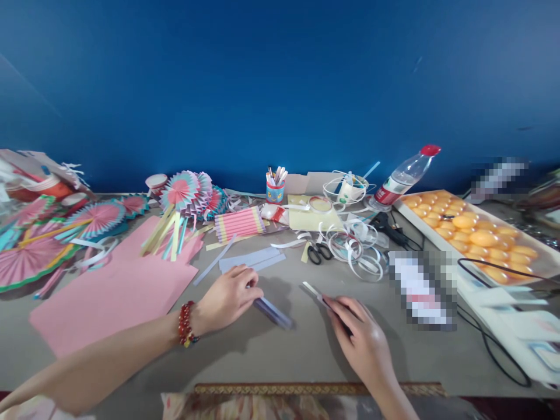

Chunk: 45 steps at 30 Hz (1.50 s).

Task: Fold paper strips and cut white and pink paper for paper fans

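My left hand [230,296], with a red bead bracelet at the wrist, is closed on the end of a folded lavender paper strip [273,312] lying on the grey table [262,350]. My right hand [361,335] pinches a thin white strip [312,290] that sticks out up and to the left, just right of the lavender one. Flat lavender paper pieces [251,258] lie just beyond my left hand.
A pink sheet [118,286] lies left, with pleated paper fans [188,192] and a pink pleated piece [240,223] behind. Black scissors [319,252], curled white strips [356,248], a pen cup [275,189], a water bottle [405,175] and a tray of orange balls [476,233] stand right.
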Each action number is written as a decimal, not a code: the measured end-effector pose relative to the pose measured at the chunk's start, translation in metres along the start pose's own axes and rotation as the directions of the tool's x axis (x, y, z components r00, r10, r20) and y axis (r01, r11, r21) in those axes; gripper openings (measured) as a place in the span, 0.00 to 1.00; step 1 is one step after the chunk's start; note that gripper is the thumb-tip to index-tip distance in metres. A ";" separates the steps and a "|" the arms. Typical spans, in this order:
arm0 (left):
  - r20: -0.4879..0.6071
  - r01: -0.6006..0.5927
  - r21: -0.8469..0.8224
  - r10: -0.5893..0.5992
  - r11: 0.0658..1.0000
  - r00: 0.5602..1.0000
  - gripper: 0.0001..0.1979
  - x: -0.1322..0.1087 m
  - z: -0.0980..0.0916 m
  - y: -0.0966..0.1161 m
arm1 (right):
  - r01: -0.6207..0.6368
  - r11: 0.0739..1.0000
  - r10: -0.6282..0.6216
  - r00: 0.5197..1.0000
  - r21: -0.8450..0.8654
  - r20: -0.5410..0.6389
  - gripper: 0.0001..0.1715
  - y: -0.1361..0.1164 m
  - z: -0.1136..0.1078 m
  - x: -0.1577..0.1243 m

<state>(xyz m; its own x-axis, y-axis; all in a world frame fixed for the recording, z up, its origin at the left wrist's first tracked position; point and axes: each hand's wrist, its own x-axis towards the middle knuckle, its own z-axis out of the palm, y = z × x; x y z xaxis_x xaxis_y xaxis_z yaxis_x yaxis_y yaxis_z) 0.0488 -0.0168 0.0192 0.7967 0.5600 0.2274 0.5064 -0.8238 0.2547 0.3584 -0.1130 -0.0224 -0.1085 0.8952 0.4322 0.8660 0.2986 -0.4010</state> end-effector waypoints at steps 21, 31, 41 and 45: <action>0.135 0.017 -0.026 -0.013 1.000 0.991 0.31 0.014 -0.001 0.003 | 0.013 1.000 -0.013 1.000 0.001 0.007 0.16 0.001 0.000 -0.001; 0.232 0.052 0.103 -0.075 0.993 0.970 0.05 0.009 -0.003 0.008 | 0.073 0.997 -0.074 0.997 0.023 0.028 0.17 -0.001 -0.002 0.001; 0.087 0.010 0.107 -0.019 0.994 0.996 0.11 -0.008 0.012 0.003 | 0.135 0.981 -0.155 0.977 0.137 0.147 0.19 -0.018 0.005 0.017; 0.056 0.022 0.122 -0.029 0.992 0.998 0.10 -0.012 0.019 0.003 | 0.139 0.979 -0.162 0.973 0.147 0.163 0.20 -0.022 0.004 0.018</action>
<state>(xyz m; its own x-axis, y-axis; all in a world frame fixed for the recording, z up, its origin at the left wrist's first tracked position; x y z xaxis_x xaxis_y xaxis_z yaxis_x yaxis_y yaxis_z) 0.0473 -0.0276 -0.0002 0.7990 0.5777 0.1671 0.5601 -0.8160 0.1430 0.3352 -0.1020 -0.0093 -0.3258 0.8766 0.3542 0.7616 0.4653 -0.4512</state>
